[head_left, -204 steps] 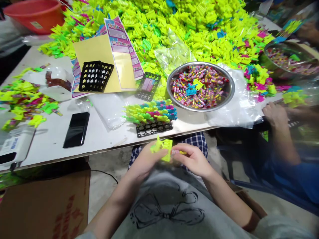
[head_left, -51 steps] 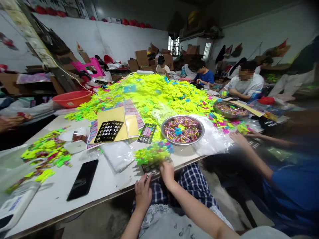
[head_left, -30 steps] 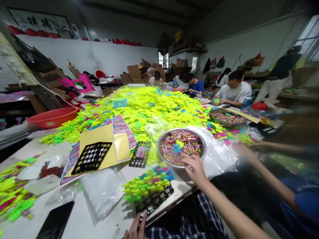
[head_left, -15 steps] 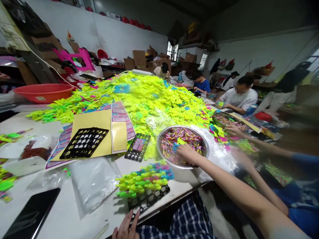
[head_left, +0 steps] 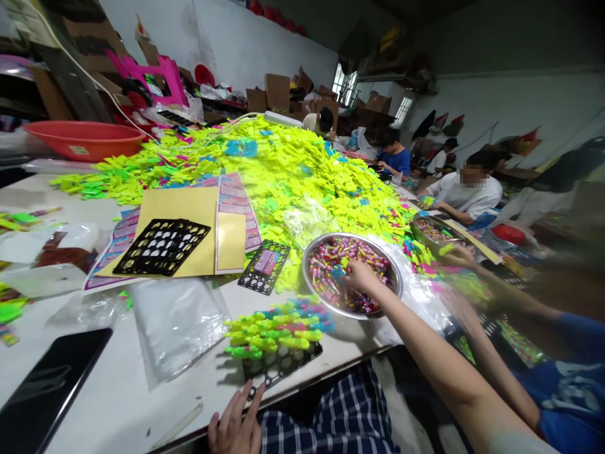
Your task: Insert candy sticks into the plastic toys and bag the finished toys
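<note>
My left hand lies at the table's front edge with its fingers stretched out, the fingertips touching the near corner of a black perforated tray. Rows of bright plastic pieces, yellow-green, blue and pink, stand in that tray. My right hand reaches into a round metal bowl filled with small wrapped candies. Its fingers are closed around a yellow-green plastic piece, partly hidden by the hand; a blue part shows beside it.
A large heap of yellow-green plastic pieces covers the table's far side. To the left are yellow card, black trays, clear bags and a phone. Close on the right, a co-worker's arms reach over the table.
The view has shifted slightly, so the background sits farther right and higher. My right hand stays in the bowl, and my left hand keeps its fingertips on the tray.
</note>
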A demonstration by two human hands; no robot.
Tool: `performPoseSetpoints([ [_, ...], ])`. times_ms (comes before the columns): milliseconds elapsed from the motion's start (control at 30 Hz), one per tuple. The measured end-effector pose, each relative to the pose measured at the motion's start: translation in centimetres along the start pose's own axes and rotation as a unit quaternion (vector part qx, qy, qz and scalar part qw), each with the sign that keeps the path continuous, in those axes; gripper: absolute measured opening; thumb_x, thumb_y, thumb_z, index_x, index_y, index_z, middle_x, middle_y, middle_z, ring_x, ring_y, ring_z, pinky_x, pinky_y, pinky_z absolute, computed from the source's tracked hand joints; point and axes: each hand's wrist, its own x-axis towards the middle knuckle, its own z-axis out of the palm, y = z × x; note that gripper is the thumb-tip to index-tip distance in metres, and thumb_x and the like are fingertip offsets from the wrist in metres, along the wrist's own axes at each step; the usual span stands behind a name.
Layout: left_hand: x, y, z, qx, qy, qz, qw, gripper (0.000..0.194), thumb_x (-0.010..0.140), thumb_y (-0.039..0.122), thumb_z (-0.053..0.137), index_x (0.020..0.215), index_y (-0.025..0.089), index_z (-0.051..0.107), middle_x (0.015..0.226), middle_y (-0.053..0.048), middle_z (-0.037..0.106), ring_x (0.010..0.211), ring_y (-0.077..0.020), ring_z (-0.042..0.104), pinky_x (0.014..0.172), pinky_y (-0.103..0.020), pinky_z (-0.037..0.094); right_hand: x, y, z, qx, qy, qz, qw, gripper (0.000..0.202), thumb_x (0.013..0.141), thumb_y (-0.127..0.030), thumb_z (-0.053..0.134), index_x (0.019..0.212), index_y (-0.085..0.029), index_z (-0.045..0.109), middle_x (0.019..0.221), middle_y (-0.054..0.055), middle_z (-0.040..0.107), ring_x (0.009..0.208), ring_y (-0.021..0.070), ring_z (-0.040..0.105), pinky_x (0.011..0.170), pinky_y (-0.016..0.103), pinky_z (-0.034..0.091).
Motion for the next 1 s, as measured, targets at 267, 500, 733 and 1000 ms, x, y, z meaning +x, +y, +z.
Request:
performPoseSetpoints([
  [267,2.8,9.1,-8.4,-0.466,-0.098,-0.135,0.869,0.061,0.086,0.037,0.024,0.141,0.019,0.003,0.140,-0.009,0.031,0.128,-0.0262,0.029,0.104,-0.046,0.024,-14.9,-7.8,-4.4,0.209,0.048,-0.079,0.973,0.006,0.070,-0.020,0.053,0.068,-0.023,0.048,0.060,-0.001,0.053,0.056,0.0142,0.048,0.052,0.024,0.033],
  [500,5.9,12.9,-10.7,-0.642,-0.087,-0.481,0.591,0.047,0.077,0.041,0.053,0.117,0.017,0.044,0.113,-0.012,0.056,0.104,-0.0213,0.054,0.091,-0.036,0.041,-24.5,-13.9,-1.9,0.497,-0.163,-0.108,0.845,0.030,0.075,-0.017,0.051,0.104,-0.023,0.044,0.097,0.005,0.057,0.084,0.0174,0.053,0.073,0.028,0.044],
  [733,7.8,12.1,-11.9,-0.676,-0.104,-0.484,0.546,0.028,0.070,0.026,0.065,0.094,0.019,0.052,0.093,-0.001,0.060,0.080,-0.0095,0.056,0.079,-0.023,0.042,-23.4,-10.7,-2.5,0.661,-0.184,0.084,0.722,0.014,0.081,-0.029,0.053,0.090,-0.018,0.055,0.087,0.004,0.063,0.080,0.0150,0.059,0.071,0.027,0.047],
  [1000,7.7,12.9,-12.4,-0.683,-0.172,-0.433,0.563,0.032,0.073,0.022,0.063,0.102,0.019,0.052,0.095,-0.003,0.060,0.085,-0.0123,0.057,0.084,-0.027,0.041,-23.0,-9.4,-1.6,0.697,-0.190,0.081,0.686,0.022,0.077,-0.031,0.060,0.094,-0.018,0.064,0.097,0.005,0.066,0.090,0.0181,0.060,0.079,0.030,0.048],
])
